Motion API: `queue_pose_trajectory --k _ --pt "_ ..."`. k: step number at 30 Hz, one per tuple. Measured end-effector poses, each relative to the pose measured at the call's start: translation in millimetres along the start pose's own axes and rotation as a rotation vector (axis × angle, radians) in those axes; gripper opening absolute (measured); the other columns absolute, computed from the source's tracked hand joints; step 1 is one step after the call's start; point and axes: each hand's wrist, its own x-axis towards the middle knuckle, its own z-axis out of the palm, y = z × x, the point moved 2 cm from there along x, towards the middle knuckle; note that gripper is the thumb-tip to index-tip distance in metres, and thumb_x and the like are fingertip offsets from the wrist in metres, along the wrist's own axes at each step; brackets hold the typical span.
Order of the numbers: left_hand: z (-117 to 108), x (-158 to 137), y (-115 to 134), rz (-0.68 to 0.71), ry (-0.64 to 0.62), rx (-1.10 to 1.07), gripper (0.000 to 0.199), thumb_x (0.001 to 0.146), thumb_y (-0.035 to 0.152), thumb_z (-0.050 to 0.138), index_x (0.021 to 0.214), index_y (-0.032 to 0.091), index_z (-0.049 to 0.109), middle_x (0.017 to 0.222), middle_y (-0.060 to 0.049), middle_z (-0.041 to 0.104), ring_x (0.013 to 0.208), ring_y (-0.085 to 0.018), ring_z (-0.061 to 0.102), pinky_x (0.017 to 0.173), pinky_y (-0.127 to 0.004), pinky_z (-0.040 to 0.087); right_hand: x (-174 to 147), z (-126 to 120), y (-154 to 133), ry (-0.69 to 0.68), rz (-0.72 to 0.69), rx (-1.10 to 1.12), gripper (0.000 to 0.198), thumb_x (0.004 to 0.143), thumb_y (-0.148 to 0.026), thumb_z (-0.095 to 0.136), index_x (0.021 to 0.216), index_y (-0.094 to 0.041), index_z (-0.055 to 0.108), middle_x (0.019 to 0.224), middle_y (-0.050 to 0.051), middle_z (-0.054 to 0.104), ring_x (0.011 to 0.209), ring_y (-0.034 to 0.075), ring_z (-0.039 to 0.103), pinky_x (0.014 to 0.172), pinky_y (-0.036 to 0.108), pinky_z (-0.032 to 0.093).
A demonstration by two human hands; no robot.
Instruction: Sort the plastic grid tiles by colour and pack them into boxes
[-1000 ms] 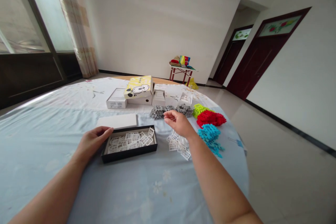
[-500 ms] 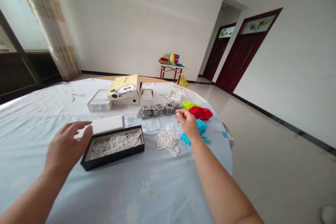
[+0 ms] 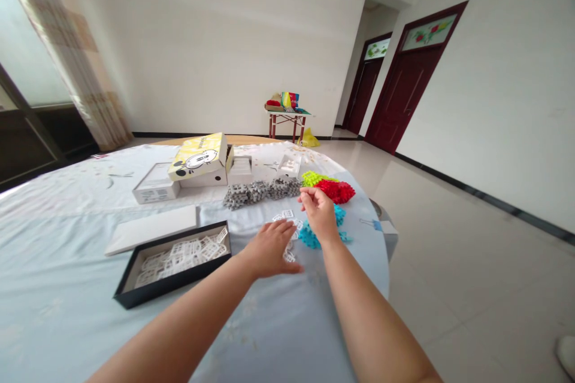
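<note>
Head view: I note left hand [image 3: 272, 249] spread over white pieces [image 3: 284, 214]; right hand [image 3: 318, 213] beside it, pressed together, contents I can't tell; black box [image 3: 171, 280] left of both.

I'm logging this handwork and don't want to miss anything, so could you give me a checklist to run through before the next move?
1. Black box open on top: ok, with white box pieces inside.
2. Left hand over the loose white pieces: ok, fingers spread.
3. Left hand touching them: cannot tell.
4. Loose white pieces fully visible: not ok, left hand covers some.
5. Right hand empty: cannot tell, fingers curled.
</note>
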Motion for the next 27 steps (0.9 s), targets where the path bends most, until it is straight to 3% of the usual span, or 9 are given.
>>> queue_pose_trajectory --k 3,6,9,14,20,23,27 --pt "12.7 25.7 -11.3 0.004 -0.135 0.017 0.114 0.048 0.079 0.053 0.139 0.016 0.025 0.146 -0.014 0.023 0.134 -0.032 0.014 0.105 -0.046 0.015 -0.1 -0.3 3.9 -0.017 0.002 -0.018 0.027 0.079 -0.037 0.049 0.093 -0.016 0.057 0.072 0.003 0.063 0.055 0.011 0.055 0.056 0.025 0.048" --pt "19.6 36.7 -17.2 0.024 -0.213 0.033 0.119 0.044 0.081 0.052 0.141 0.021 0.02 0.147 -0.013 0.019 0.134 -0.034 0.011 0.104 -0.052 0.012 -0.3 0.4 7.3 -0.042 -0.017 -0.026 0.026 0.08 -0.037 0.048 0.093 -0.016 0.057 0.074 0.004 0.063 0.057 0.012 0.056 0.057 0.025 0.049" --pt "20.6 34.8 -17.7 0.025 -0.231 0.059 0.107 0.052 0.08 0.047 0.14 0.024 0.024 0.147 -0.012 0.021 0.133 -0.035 0.013 0.104 -0.055 0.01 -0.4 1.8 10.4 -0.062 -0.019 -0.034 0.026 0.081 -0.036 0.047 0.094 -0.017 0.057 0.075 0.004 0.063 0.059 0.012 0.056 0.058 0.025 0.049" --pt "13.6 21.5 -29.0 -0.119 -0.183 0.158 0.078 0.073 0.069 0.039 0.136 0.023 0.035 0.144 -0.012 0.028 0.134 -0.031 0.016 0.104 -0.055 0.004 -2.6 6.2 13.1 -0.09 -0.018 -0.068 0.025 0.081 -0.036 0.047 0.093 -0.018 0.058 0.074 0.003 0.064 0.062 0.013 0.058 0.06 0.026 0.048" --pt "3.0 7.9 -50.9 -0.233 -0.162 0.238 0.071 0.076 0.063 0.04 0.133 0.021 0.04 0.143 -0.013 0.03 0.134 -0.03 0.015 0.104 -0.055 -0.003 -9.0 11.9 9.9 -0.14 -0.062 -0.139 0.024 0.082 -0.034 0.045 0.095 -0.018 0.058 0.075 0.003 0.065 0.065 0.014 0.059 0.064 0.026 0.048" --pt "-12.0 1.2 -57.5 -0.235 -0.082 0.202 0.072 0.076 0.065 0.039 0.132 0.02 0.041 0.141 -0.014 0.035 0.131 -0.032 0.022 0.102 -0.056 0.007 -10.6 13.4 9.0 -0.148 -0.084 -0.153 0.024 0.083 -0.033 0.045 0.095 -0.018 0.058 0.076 0.003 0.065 0.065 0.014 0.059 0.064 0.025 0.048" --pt "-32.1 -7.1 -60.2 -0.236 -0.014 0.205 0.062 0.078 0.058 0.042 0.125 0.017 0.049 0.123 -0.015 0.054 0.114 -0.031 0.045 0.093 -0.046 0.031 -11.9 15.9 9.9 -0.159 -0.098 -0.163 0.023 0.083 -0.031 0.045 0.095 -0.018 0.059 0.075 0.003 0.065 0.064 0.013 0.059 0.063 0.024 0.047"
